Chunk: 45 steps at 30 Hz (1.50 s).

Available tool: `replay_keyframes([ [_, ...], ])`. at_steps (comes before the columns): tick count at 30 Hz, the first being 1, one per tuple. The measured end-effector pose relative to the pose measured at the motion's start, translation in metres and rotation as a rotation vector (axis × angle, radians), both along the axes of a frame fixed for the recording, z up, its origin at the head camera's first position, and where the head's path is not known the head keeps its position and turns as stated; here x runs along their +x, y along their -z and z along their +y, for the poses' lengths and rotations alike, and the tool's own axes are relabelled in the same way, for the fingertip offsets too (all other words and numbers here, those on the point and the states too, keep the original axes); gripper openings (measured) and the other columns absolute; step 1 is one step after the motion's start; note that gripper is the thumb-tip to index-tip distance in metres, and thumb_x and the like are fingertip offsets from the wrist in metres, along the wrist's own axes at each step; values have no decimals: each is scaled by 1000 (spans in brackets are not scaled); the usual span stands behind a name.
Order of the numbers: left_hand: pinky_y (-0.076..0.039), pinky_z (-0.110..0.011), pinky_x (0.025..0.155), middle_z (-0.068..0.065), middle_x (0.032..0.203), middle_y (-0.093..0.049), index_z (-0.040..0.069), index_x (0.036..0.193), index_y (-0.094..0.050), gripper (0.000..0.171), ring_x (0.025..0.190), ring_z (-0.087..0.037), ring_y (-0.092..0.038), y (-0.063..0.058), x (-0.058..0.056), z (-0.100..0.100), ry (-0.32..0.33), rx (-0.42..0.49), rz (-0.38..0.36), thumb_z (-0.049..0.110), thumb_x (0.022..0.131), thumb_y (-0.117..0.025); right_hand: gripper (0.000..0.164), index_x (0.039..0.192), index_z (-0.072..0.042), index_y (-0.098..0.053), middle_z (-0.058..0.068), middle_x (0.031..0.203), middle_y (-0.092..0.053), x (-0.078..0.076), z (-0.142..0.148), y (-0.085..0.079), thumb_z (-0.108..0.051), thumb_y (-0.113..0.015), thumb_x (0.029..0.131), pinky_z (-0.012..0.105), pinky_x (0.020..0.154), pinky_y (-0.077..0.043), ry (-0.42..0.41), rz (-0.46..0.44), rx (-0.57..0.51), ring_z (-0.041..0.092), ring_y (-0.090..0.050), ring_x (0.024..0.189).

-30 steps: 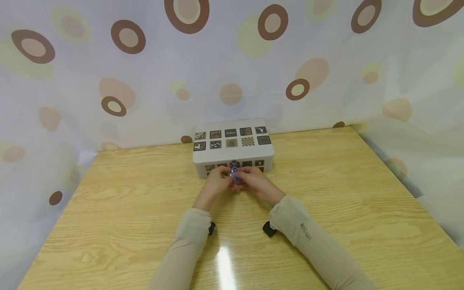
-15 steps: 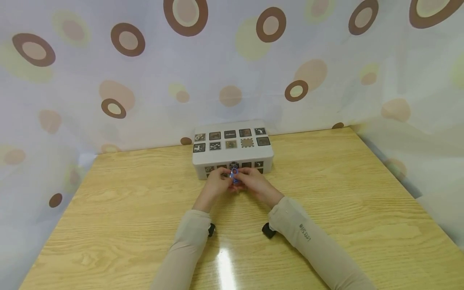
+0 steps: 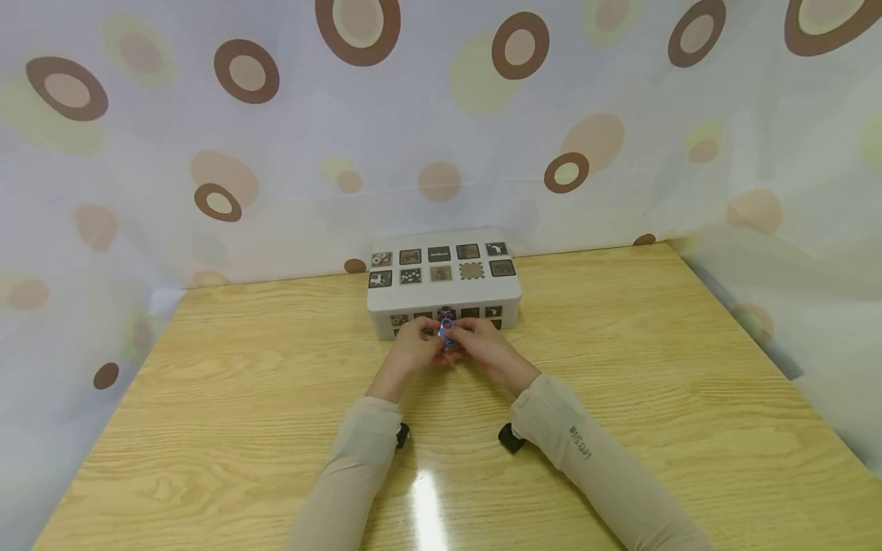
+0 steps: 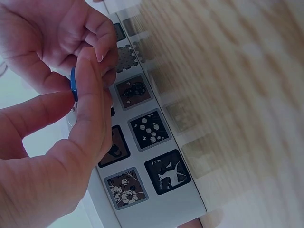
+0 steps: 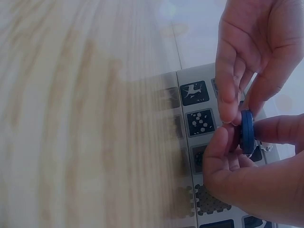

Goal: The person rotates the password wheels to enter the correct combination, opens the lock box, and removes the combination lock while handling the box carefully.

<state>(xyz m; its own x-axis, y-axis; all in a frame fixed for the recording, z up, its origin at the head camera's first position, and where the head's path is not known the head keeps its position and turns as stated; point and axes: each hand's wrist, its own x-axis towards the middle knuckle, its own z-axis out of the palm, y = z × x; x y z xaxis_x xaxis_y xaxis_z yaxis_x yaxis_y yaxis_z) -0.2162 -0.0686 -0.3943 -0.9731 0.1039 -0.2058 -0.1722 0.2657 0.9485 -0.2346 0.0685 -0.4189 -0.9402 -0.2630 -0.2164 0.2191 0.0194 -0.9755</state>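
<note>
Between my two hands, at the front of a white tin box (image 3: 441, 295), is a small blue rounded thing (image 3: 447, 330) with a ring-like outline; its exact kind is unclear. My left hand (image 3: 411, 348) pinches it from the left, thumb and finger meeting at its edge in the left wrist view. From the other side my right hand (image 3: 491, 348) holds it with thumb and curled fingers. Seen edge-on in the right wrist view, the blue thing (image 5: 247, 132) is thick and flat. Beside it shows a metal clasp (image 5: 266, 148) on the box. Fingers hide part of the blue thing.
The box has square pictures on its lid and front, and its lid is down. It stands at the back of a wooden table (image 3: 241, 398), close to a dotted cloth backdrop (image 3: 289, 153). More cloth hangs along both sides.
Both hands stay at the box front with the blue thing between them. Only slight finger shifts show, and the blue thing sits a little more upright than a second ago.
</note>
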Motion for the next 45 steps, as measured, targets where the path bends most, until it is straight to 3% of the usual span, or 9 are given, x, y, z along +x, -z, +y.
replay_keyframes([
  [7, -61, -37, 70, -30, 90, -65, -13, 125, -48, 31, 64, -23, -66, 0, -2, 1, 6, 39, -23, -9, 94, -49, 30, 117, 19, -52, 8, 90, -61, -1, 1, 0, -5, -48, 99, 21, 69, -56, 5, -5, 10, 6, -60, 69],
  [17, -61, -35, 68, -26, 80, -65, -14, 122, -47, 29, 68, -29, -69, 6, -3, -2, 23, 95, -14, -11, 93, -47, 32, 116, 19, -53, 5, 88, -62, -3, 8, 1, -8, -48, 98, 21, 74, -55, -47, -68, -117, 10, -60, 76],
  [26, -60, -41, 74, -31, 88, -64, -13, 126, -46, 32, 72, -33, -69, 0, -2, 0, -4, 86, -42, -10, 94, -47, 31, 118, 19, -52, 9, 95, -60, -4, 7, -3, -4, -49, 98, 19, 71, -55, -45, -72, -66, 10, -60, 76],
  [35, -60, -41, 74, -30, 86, -64, -14, 126, -46, 32, 71, -31, -68, -2, 0, 0, -4, 89, -38, -10, 94, -47, 30, 118, 18, -53, 14, 99, -60, -4, 4, -2, -4, -48, 99, 21, 72, -57, -43, 1, 25, 9, -63, 75],
  [45, -60, -39, 73, -26, 84, -64, -13, 125, -47, 31, 68, -27, -67, 0, -1, 1, -8, 77, -46, -10, 94, -47, 32, 120, 20, -52, 18, 105, -61, -3, 3, 0, -3, -46, 99, 20, 71, -56, -28, 10, 17, 8, -62, 77],
])
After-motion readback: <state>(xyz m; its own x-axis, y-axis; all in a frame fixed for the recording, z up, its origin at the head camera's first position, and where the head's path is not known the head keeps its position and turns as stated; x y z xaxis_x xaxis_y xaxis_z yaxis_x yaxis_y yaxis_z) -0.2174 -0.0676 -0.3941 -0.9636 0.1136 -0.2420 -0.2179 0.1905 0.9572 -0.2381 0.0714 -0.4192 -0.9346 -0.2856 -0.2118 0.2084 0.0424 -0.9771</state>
